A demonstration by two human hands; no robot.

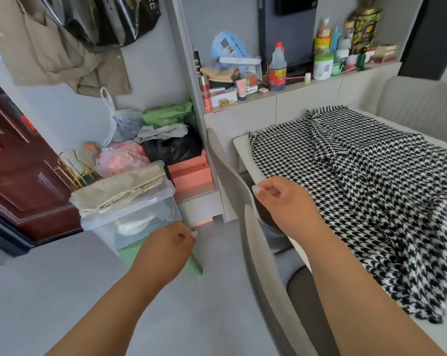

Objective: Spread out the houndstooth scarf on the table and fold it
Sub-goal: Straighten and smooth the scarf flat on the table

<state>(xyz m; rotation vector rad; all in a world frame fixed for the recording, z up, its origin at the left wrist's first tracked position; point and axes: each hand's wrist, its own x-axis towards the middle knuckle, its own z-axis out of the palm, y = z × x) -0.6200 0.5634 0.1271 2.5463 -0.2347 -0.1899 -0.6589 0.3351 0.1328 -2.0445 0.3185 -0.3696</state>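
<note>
The black-and-white houndstooth scarf (366, 191) lies rumpled across the white table (243, 152). One fringed end is folded over at the far side, and its near part hangs over the table's front edge. My right hand (281, 201) hovers at the scarf's left edge by the table rim, fingers curled and thumb pointing left, with no cloth visible in its grip. My left hand (168, 242) is out over the floor, well left of the table, loosely closed and holding nothing.
A beige chair back (258, 253) stands between me and the table's left side. A clear storage box (130, 217) topped with folded cloth, bags and pink boxes crowd the floor at left. Bottles fill the ledge (276, 70) behind the table.
</note>
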